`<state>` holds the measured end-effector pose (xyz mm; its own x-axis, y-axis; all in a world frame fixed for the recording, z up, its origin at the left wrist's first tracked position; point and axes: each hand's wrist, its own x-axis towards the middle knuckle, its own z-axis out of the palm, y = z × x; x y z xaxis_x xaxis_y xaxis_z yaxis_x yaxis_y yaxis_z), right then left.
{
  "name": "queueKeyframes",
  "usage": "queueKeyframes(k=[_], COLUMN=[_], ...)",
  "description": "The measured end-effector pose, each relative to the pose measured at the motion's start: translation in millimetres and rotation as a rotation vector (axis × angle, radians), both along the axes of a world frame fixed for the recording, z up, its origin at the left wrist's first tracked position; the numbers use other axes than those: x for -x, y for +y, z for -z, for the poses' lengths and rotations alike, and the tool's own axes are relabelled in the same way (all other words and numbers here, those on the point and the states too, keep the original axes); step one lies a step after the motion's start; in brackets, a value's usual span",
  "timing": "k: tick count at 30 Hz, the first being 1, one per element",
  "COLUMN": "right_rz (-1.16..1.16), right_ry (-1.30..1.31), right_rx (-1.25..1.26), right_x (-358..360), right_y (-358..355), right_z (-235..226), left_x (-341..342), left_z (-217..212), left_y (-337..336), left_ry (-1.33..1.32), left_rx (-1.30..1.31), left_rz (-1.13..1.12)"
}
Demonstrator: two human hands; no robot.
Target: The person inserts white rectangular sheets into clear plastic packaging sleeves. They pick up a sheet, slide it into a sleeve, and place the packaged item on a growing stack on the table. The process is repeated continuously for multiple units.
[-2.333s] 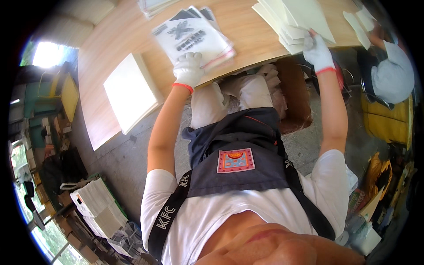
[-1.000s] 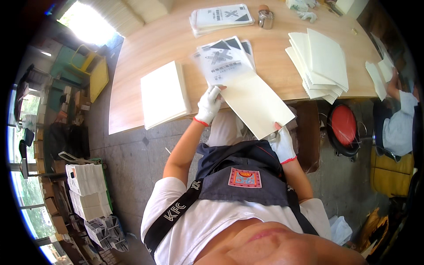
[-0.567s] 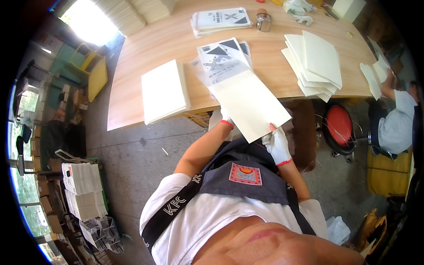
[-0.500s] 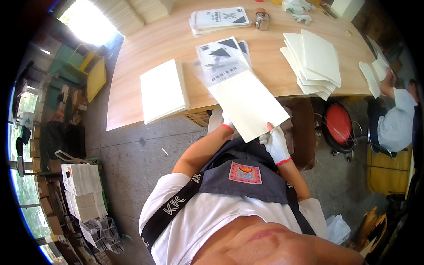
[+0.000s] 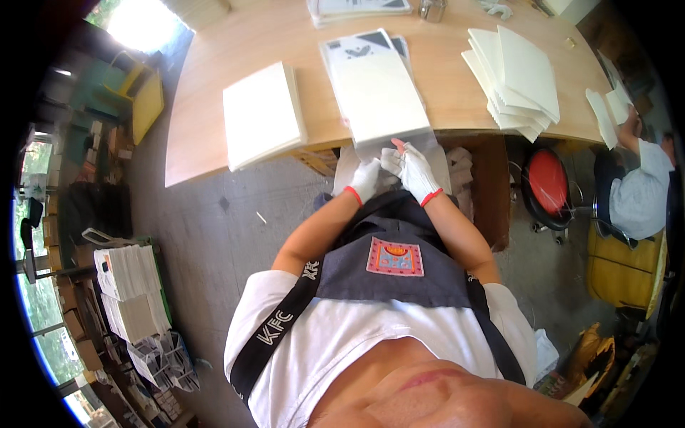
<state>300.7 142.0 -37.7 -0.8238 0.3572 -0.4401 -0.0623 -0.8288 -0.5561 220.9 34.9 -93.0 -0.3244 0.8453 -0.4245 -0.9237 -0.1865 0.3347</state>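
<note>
Since the frames before, the cream sheet in its clear sleeve has been lowered from mid-air and is now laid flat on the wooden worktop, over the printed sheets, with its near end overhanging the front edge.

In the head view, both gloved hands are brought together at that overhanging end. The right hand is seen with fingers loosely curled, the fingertips pinching the clear flap of the sleeve. The left hand is partly closed just beside it; whether anything is gripped cannot be told. A stack of cream sheets lies to the left, a fanned pile to the right. A red stool stands below.
</note>
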Motion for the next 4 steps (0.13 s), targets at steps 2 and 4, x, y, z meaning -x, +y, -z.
queueKeyframes(k=[2,4], right_rz=[-0.186,-0.344], right_ry=[-0.108,-0.229], right_rx=[-0.434,-0.843], right_x=[-12,-15], right_y=[-6,-2], right_z=[-12,-27], left_x=[10,21], left_z=[33,-41], left_y=[-24,-44], left_ry=[0.133,0.611], left_rx=[-0.003,0.438], left_rz=[0.005,0.019])
